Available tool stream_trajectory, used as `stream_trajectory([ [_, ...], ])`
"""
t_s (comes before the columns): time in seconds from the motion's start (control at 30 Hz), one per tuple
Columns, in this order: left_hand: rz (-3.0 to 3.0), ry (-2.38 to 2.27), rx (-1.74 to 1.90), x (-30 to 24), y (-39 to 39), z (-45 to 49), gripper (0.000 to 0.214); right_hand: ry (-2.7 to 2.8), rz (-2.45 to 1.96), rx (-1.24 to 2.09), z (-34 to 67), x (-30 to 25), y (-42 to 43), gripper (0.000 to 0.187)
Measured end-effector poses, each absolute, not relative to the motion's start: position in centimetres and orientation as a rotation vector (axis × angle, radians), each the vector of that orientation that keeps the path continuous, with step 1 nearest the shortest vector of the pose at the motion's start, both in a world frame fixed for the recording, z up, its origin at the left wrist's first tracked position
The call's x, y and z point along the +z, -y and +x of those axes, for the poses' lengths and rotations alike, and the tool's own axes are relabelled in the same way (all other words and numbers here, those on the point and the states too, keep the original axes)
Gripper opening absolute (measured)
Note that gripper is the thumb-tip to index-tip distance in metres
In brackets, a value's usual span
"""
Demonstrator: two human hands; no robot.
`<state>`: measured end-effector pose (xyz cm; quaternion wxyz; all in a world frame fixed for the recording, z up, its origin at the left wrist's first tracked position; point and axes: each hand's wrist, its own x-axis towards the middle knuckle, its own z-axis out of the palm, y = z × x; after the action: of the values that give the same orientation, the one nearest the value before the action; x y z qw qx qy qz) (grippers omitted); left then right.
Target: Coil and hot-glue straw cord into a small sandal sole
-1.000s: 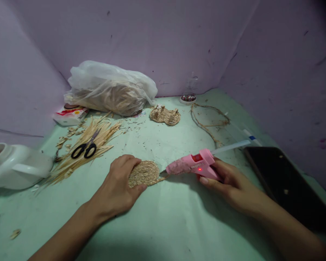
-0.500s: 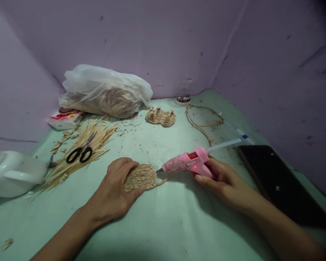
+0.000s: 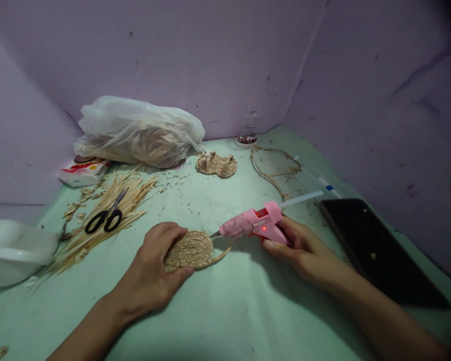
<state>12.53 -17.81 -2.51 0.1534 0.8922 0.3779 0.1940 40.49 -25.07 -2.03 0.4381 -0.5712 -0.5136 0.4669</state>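
Observation:
My left hand [image 3: 154, 273] grips the left side of an oval coil of braided straw cord [image 3: 190, 249], thumb on the near edge and fingers on the far edge. The loose tail of the cord curves out to the right of the coil. In my right hand [image 3: 298, 245] is a pink hot glue gun [image 3: 250, 224] with a lit red light and a clear glue stick [image 3: 302, 199] standing out of its back. Its nozzle points left and meets the coil's right edge; whether it touches is hard to tell.
Black-handled scissors [image 3: 110, 215] lie on dry straw strips [image 3: 78, 245] at left, near a white jug [image 3: 18, 253]. Behind are a plastic bag [image 3: 143, 133], a tissue pack [image 3: 83, 173], a woven straw piece [image 3: 217, 165], a bead container [image 3: 247, 139] and looped cord [image 3: 266, 173]. A dark phone-like slab [image 3: 376, 250] lies right.
The whole view has shifted slightly, so things sit a little further left. Both hands keep their hold, and the cord's tail reaches a bit further up at its right end.

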Motion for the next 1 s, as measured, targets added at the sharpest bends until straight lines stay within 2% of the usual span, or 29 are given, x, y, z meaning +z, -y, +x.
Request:
stream_trajectory([
  [1.0, 2.602, -0.986, 0.564, -2.57, 18.04, 12.37, 0.049, 1.222, -1.389, 1.225, 40.35, -1.94, 25.09, 0.024],
])
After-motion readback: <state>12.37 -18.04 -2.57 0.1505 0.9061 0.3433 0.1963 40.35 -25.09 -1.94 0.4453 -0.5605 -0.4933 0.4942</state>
